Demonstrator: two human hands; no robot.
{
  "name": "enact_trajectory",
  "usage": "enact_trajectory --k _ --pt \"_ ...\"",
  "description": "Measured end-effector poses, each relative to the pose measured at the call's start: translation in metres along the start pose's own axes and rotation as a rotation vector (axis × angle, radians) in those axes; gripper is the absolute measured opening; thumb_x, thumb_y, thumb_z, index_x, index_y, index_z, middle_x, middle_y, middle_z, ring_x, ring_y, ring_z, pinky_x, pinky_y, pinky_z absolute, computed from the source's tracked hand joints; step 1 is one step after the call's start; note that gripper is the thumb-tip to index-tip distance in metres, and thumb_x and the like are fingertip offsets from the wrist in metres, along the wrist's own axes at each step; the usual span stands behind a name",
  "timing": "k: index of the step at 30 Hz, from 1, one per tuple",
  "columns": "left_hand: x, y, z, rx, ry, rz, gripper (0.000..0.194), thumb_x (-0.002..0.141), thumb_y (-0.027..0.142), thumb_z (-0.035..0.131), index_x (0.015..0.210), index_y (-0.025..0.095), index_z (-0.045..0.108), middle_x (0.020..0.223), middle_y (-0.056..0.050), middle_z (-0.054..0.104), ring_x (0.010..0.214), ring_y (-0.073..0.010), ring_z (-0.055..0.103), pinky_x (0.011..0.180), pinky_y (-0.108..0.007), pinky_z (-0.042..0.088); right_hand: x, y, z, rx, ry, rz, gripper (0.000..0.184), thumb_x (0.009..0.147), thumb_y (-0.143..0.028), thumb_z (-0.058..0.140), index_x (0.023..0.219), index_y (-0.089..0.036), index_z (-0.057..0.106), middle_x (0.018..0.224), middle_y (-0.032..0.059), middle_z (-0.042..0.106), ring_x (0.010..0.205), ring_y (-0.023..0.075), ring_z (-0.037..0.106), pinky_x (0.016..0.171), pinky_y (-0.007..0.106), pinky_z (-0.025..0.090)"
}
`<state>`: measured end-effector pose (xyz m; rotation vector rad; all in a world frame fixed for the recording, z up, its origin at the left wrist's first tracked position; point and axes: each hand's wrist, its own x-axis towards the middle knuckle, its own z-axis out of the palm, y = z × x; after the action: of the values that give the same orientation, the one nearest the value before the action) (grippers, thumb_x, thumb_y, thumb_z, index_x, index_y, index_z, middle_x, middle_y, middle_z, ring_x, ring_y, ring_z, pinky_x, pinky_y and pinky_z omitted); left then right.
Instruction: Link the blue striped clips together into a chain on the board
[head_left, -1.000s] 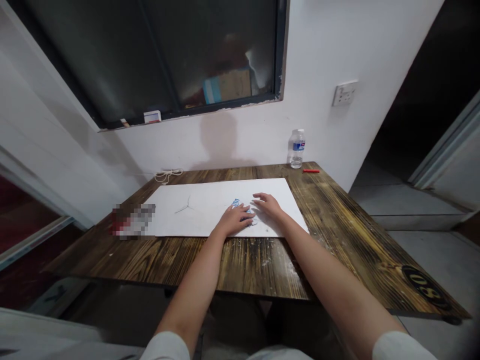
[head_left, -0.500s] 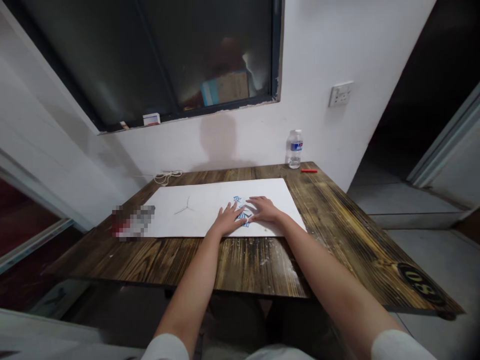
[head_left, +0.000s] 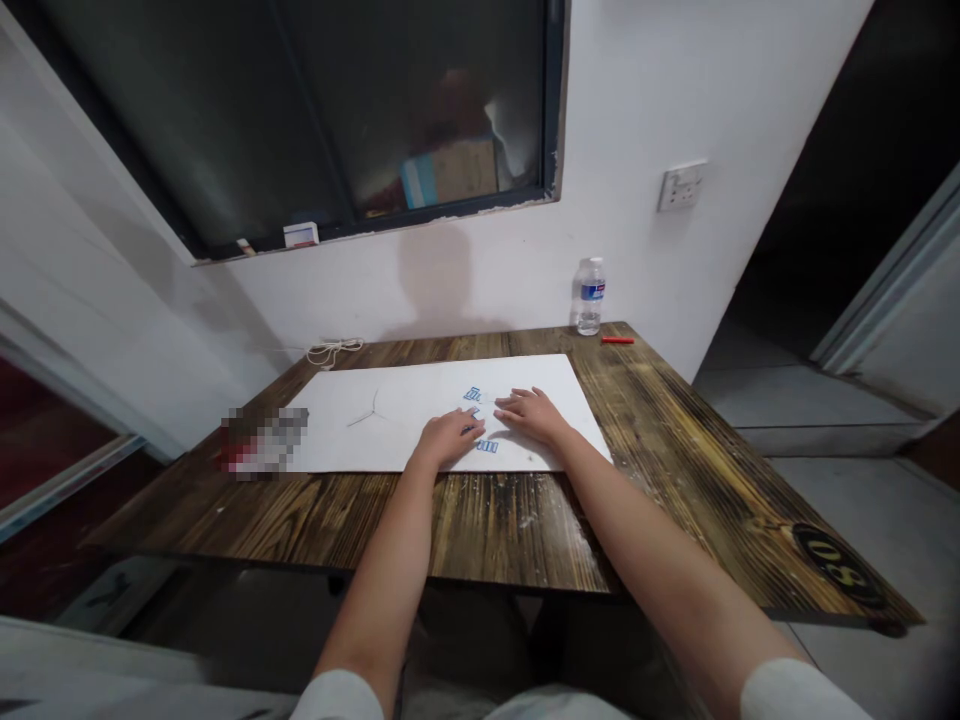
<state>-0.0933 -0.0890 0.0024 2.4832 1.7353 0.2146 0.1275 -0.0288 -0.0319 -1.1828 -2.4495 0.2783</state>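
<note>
Small blue-printed pieces (head_left: 487,446) lie scattered near the middle of a white sheet (head_left: 405,425), toward its front edge. They show more clearly now than a moment ago, when the hands covered most of them — the hands have drawn slightly back. One piece lies beyond the hands, another just in front of the gap between them, and a third is partly under the left hand (head_left: 450,437), whose fingers sit close together and lightly curled, not pinching. The right hand (head_left: 531,415) rests just beside it, fingers loosely spread and pointing left. The printing is too small to read. The sheet lies on a dark-grained wooden table (head_left: 480,530), with a thin three-armed mark (head_left: 367,410) on its left half. Along the table's back edge are a coiled white cord (head_left: 334,352), a water bottle (head_left: 589,297) and a small red stick (head_left: 617,340) — a blurred object (head_left: 262,442) sits at the left end.
</note>
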Motion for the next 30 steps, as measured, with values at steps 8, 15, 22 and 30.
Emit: enact_trajectory --k 8,15,22,30 --pt "0.002 -0.004 0.007 0.064 -0.083 -0.176 0.064 0.089 0.066 0.029 0.145 0.035 0.034 0.157 -0.008 0.02 0.143 -0.036 0.017 0.109 -0.059 0.02 0.002 -0.002 0.001 0.146 -0.052 -0.187 0.043 0.097 -0.049 0.033 0.11 -0.033 0.071 0.132 -0.003 0.059 0.133 0.0254 0.042 0.109 0.046 0.031" --pt "0.002 0.002 0.004 0.003 -0.249 0.047 0.062 0.089 0.069 0.02 0.145 0.044 0.029 0.16 0.001 0.007 0.145 -0.0369 -0.001 0.107 -0.068 0.004 0.005 -0.003 0.011 0.134 0.124 -0.021 0.05 0.099 -0.044 0.023 0.133 -0.025 0.054 0.137 0.0061 0.055 0.132 0.0236 0.043 0.109 0.045 0.032" --pt "0.005 0.007 0.006 -0.036 -0.243 0.098 0.058 0.09 0.067 0.023 0.14 0.043 0.04 0.16 0.004 0.01 0.144 -0.0394 0.0 0.108 -0.066 0.009 0.003 -0.007 0.015 -0.043 -0.052 -0.038 0.049 0.098 -0.051 0.027 0.14 -0.032 0.044 0.151 0.0021 0.036 0.14 0.0279 0.028 0.11 0.06 0.018" --pt "0.014 -0.006 0.022 0.094 0.033 -0.305 0.065 0.093 0.06 0.02 0.145 0.024 0.037 0.156 -0.011 0.025 0.144 -0.0343 0.015 0.111 -0.055 0.018 0.001 -0.013 0.001 -0.086 0.084 0.058 0.047 0.099 -0.045 0.027 0.111 -0.026 0.069 0.126 0.0072 0.063 0.119 0.0243 0.051 0.103 0.045 0.031"
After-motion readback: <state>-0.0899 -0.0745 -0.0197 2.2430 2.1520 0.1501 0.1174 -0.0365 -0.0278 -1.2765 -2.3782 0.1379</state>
